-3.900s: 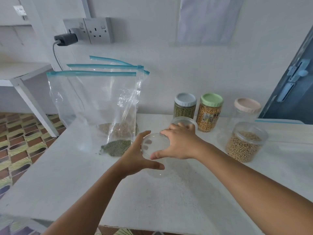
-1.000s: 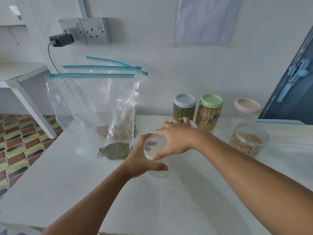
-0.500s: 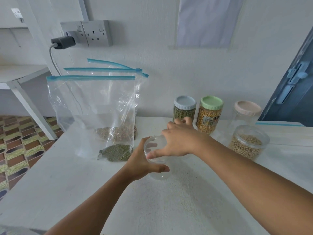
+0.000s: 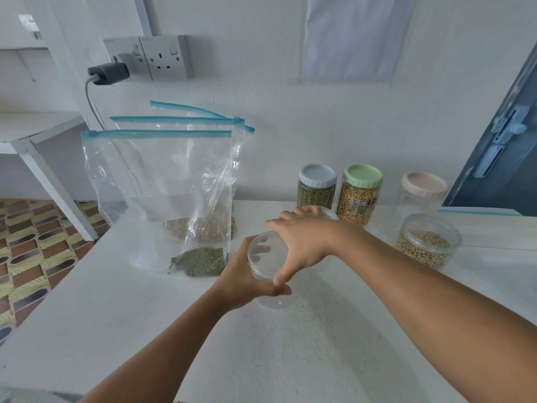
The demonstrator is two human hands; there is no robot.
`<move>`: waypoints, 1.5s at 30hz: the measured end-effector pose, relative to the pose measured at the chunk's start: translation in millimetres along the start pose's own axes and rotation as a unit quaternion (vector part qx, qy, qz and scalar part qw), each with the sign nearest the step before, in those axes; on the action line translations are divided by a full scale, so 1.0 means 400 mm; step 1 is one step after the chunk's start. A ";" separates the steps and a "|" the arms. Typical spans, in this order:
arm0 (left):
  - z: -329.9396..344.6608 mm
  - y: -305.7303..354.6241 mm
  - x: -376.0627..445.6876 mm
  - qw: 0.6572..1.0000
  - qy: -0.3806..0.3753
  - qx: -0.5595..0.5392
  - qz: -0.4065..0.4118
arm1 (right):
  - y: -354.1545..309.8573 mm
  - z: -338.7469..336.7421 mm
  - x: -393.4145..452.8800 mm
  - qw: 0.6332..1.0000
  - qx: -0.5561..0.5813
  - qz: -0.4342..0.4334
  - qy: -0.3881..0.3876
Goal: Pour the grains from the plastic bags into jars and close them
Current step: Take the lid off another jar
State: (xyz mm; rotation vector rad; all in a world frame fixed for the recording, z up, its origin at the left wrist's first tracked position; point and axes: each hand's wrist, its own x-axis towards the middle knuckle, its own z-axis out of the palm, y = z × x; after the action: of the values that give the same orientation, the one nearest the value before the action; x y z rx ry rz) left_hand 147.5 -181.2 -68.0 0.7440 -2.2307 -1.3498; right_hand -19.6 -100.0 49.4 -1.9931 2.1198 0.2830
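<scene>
Left hand (image 4: 247,282) grasps the clear jar (image 4: 268,274) while right hand (image 4: 302,242) apparently clasps its lid (image 4: 266,253).

Both bare forearms reach forward from the bottom edge and meet near the middle of the view. The left hand (image 4: 247,282) comes in from the lower left, its palm and curled fingers wrapped round the side of a clear jar (image 4: 268,274), thumb lying across the near side. The right hand (image 4: 302,242) comes in from the right, wrist bent down, fingers spread over the jar's top, thumb tip meeting the left thumb at the near rim
</scene>
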 end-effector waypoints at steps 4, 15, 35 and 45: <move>-0.001 -0.005 0.001 1.000 -0.007 -0.005 -0.008 | -0.012 0.022 -0.001 1.000 0.014 0.022 0.016; -0.010 -0.016 0.007 1.000 0.003 -0.002 -0.008 | 0.015 0.021 -0.086 0.978 0.133 -0.009 0.158; -0.008 -0.036 0.019 1.000 0.002 -0.020 -0.021 | 0.140 0.430 -0.243 0.914 0.303 0.231 0.142; -0.013 -0.023 0.013 0.999 -0.006 -0.021 -0.036 | 0.158 0.419 -0.229 0.931 0.265 0.235 0.085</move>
State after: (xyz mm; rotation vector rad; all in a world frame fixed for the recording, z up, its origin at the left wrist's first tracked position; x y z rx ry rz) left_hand 148.8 -191.4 -73.4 0.8096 -2.1975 -1.4331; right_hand -72.9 39.6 -85.3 -1.2342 2.4238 -0.3729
